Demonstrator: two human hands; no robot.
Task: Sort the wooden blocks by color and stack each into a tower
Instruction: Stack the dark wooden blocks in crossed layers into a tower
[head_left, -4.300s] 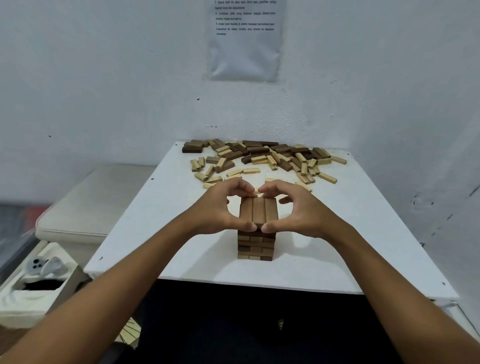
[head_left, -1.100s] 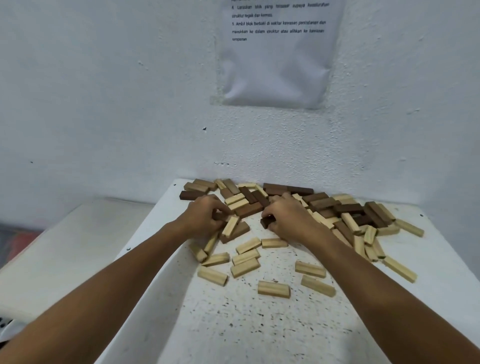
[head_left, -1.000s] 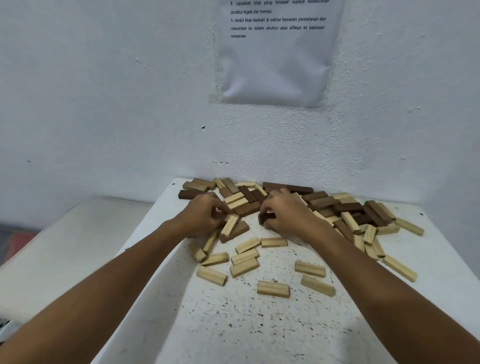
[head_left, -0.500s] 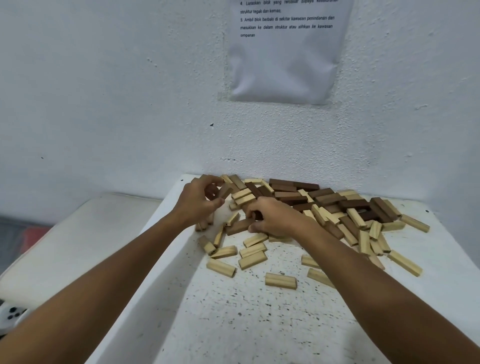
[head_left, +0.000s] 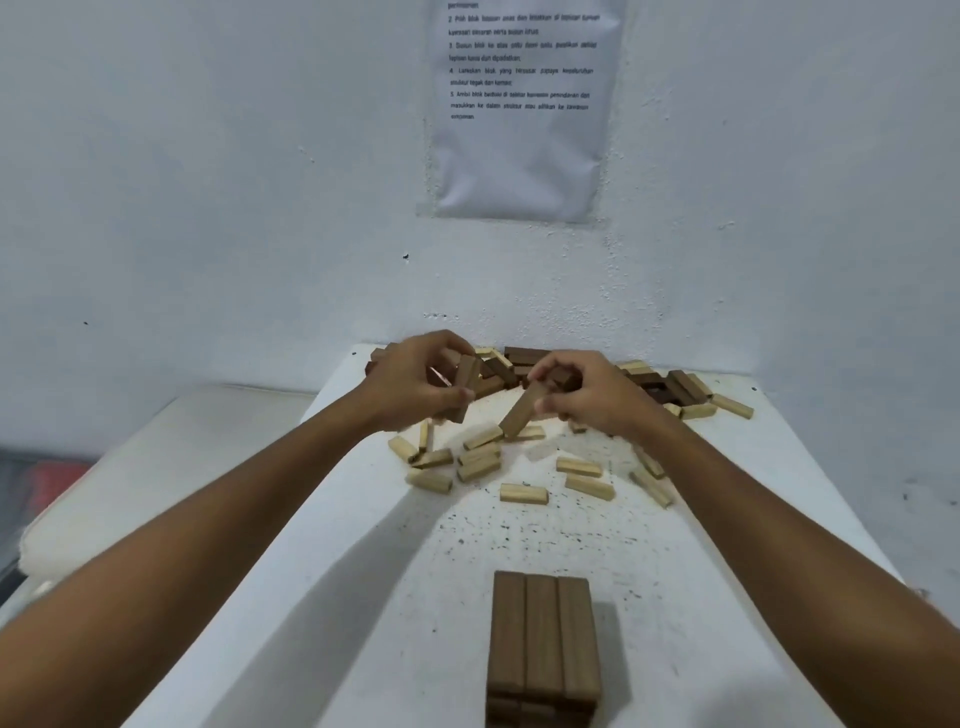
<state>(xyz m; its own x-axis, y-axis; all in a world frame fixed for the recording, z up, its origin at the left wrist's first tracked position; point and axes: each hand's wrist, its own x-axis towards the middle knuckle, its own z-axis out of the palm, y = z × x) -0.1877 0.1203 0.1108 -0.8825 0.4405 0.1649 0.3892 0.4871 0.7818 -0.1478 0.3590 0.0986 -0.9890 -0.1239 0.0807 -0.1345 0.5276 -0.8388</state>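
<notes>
Brown tower (head_left: 542, 644) at the near table (head_left: 701, 597) edge: top layer of three dark blocks side by side, more layers under it, bottom cut off by the frame. Well beyond it, at the far end against the wall (head_left: 208, 208), a loose pile (head_left: 649, 384) of dark and pale blocks; scattered pale blocks (head_left: 524, 493) lying flat just nearer. Left hand (head_left: 415, 384) raised over the pile's left part, fingers and thumb curled round a dark block (head_left: 464, 387) held nearly upright. Right hand (head_left: 592, 397) just beside it, apart from the left, pinching the upper end of a tilted block (head_left: 523, 410), lower end down among the pale ones. Both hands well apart from the tower. Printed sheet (head_left: 519, 109) on the wall above.
</notes>
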